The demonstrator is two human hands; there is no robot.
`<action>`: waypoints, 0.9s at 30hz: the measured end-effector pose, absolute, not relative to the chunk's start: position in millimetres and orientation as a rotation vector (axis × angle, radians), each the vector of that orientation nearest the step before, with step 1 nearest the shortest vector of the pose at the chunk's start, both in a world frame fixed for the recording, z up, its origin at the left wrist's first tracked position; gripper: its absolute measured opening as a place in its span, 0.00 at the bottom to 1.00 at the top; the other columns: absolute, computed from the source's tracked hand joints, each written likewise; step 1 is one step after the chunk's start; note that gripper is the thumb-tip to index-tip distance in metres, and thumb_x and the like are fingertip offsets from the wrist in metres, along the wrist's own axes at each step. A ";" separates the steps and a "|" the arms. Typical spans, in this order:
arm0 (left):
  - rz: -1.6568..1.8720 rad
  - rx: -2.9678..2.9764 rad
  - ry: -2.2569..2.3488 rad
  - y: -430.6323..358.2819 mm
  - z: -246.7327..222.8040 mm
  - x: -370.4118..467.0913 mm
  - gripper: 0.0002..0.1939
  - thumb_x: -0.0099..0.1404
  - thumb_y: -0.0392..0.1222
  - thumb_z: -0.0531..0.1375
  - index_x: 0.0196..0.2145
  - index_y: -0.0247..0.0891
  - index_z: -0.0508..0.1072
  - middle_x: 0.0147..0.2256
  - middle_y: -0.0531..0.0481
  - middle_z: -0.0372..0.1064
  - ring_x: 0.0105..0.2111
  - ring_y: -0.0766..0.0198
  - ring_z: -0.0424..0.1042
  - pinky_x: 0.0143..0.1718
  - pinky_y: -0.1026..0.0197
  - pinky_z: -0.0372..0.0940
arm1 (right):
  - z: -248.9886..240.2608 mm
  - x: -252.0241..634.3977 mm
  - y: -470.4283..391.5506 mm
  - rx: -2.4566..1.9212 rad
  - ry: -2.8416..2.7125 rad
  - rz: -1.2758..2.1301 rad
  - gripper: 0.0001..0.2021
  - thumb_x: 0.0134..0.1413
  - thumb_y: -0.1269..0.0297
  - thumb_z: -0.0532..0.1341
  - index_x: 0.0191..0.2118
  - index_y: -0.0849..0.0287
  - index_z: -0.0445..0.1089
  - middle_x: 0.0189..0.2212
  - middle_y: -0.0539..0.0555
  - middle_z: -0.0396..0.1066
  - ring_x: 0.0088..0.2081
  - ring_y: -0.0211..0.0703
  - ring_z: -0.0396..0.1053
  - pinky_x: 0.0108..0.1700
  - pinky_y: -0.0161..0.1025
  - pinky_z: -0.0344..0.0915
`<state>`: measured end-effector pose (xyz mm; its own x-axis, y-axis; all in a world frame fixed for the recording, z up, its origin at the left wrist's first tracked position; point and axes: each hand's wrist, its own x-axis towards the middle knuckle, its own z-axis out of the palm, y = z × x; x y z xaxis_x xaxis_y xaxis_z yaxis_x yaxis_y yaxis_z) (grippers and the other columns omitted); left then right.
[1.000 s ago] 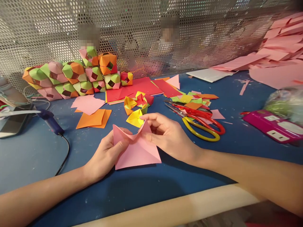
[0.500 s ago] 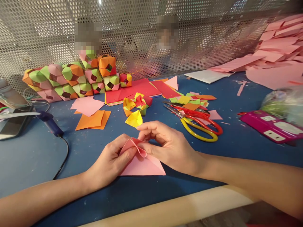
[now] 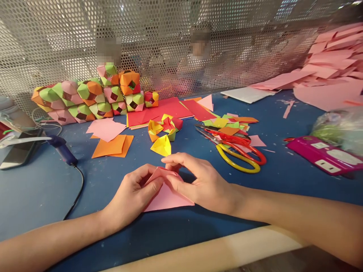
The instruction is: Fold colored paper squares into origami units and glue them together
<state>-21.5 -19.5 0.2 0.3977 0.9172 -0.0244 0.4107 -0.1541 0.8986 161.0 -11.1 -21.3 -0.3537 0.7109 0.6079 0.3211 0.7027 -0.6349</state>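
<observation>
Backdrop: perforated metal screen (image 3: 159,22), standing behind the work.
Surface: blue table (image 3: 99,185), carrying all the paper.
Pink sheet (image 3: 170,200): sitting between your two hands near the front edge, bending at its top.
Left hand (image 3: 130,192): your thumb is pressing on top, fingers curling behind, gripping the sheet's left side.
Right hand (image 3: 210,185): you are pinching its upper right part, index finger reaching out free.
Yellow folded piece (image 3: 161,145): lying just beyond your right fingertips.
Scissors (image 3: 224,158): resting to the right, showing red and yellow handles.
Orange squares (image 3: 109,147): lying to the left, partly under pink squares (image 3: 105,129).
Paper balls (image 3: 92,90): stacking up against the screen.
Red sheets (image 3: 170,107): lying beside those balls.
</observation>
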 end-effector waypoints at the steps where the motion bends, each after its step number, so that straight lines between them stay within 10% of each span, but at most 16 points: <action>1: 0.699 1.736 1.177 -19.8 0.3 -21.6 0.12 0.64 0.47 0.54 0.38 0.40 0.73 0.35 0.51 0.71 0.34 0.64 0.66 0.34 0.66 0.60 | -21.2 161.0 -10.9 -0.802 -1.955 0.514 0.13 0.52 0.73 0.57 0.44 0.56 0.63 0.31 0.49 0.69 0.31 0.35 0.68 0.37 0.34 0.68; 11: 0.667 1.763 1.267 -16.5 -2.0 -19.3 0.11 0.62 0.46 0.55 0.29 0.39 0.73 0.24 0.55 0.65 0.25 0.68 0.60 0.25 0.68 0.55 | -12.6 161.1 -8.4 -0.865 -2.006 0.674 0.04 0.52 0.74 0.58 0.31 0.57 0.65 0.27 0.48 0.65 0.29 0.34 0.63 0.32 0.32 0.63; 27: 0.571 1.583 1.170 -12.8 7.6 -24.2 0.13 0.61 0.34 0.49 0.34 0.40 0.74 0.33 0.57 0.71 0.34 0.67 0.67 0.35 0.68 0.60 | -21.9 169.9 1.9 -0.514 -2.200 0.350 0.09 0.56 0.78 0.54 0.37 0.62 0.68 0.32 0.54 0.65 0.32 0.34 0.65 0.34 0.32 0.66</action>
